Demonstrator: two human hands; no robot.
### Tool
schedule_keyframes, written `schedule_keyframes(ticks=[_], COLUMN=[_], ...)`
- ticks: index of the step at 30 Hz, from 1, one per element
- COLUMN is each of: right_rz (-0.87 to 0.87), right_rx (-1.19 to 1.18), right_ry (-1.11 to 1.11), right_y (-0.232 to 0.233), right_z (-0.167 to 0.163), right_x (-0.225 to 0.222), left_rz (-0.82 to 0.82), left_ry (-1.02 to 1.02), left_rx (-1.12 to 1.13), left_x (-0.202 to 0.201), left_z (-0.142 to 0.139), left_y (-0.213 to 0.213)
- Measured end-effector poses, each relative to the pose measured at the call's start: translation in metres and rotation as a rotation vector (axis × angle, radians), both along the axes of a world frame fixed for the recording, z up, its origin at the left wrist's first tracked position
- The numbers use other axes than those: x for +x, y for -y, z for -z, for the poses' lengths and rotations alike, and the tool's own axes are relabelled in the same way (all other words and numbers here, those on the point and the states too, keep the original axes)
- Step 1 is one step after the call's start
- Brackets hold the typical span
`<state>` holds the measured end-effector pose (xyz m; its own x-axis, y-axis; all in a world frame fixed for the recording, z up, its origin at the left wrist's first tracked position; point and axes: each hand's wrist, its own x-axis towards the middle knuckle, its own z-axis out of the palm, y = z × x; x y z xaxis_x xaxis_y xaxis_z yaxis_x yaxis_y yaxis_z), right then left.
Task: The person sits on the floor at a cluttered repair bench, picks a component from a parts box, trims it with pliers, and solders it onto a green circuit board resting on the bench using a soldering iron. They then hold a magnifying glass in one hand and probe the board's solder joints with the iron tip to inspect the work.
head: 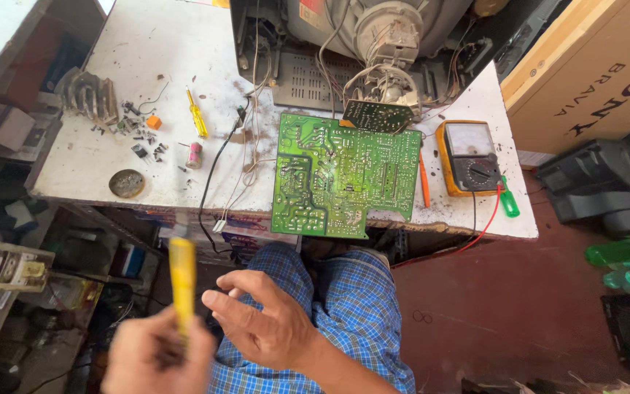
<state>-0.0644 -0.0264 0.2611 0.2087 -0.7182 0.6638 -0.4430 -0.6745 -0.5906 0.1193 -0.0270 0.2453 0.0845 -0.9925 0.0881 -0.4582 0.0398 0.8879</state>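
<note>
Bright daylight washes the white table (147, 51) top near glare; the floor beneath sits dim. The left hand (156, 357) and its yellow tool (182, 281) blur; edges bend slightly

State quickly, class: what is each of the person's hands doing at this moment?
Left hand: closed around a yellow-handled tool, held upright over the lap.
Right hand: open, fingers loosely spread, holding nothing, just beside the tool.

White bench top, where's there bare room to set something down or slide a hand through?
Bare patches: the far left of the white bench top, beyond the yellow screwdriver, and the near strip between the round tin lid and the black cable. Crowded: around the green circuit board, orange multimeter and loose screws.
</note>
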Motion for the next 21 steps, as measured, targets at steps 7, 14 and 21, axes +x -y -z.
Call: schedule_keyframes(ticks=[7,14,21], right_rz=[0.371,0.369,-0.059], right_rx=[-0.254,0.104,0.237], right_ry=[0.104,1.035,1.873], right_y=[-0.024,-0.081,-0.104], right_z=[0.015,0.027,0.070], right_x=[-0.033,-0.132,-0.242], left_rz=[0.241,0.811,1.105], left_ry=[-0.211,-0.150,0.071], left_rx=[-0.228,-0.328,-0.028], left_x=[-0.099,-0.125,-0.136], left_z=[0.004,-0.012,0.020], left_y=[-0.066,-0.048,-0.025])
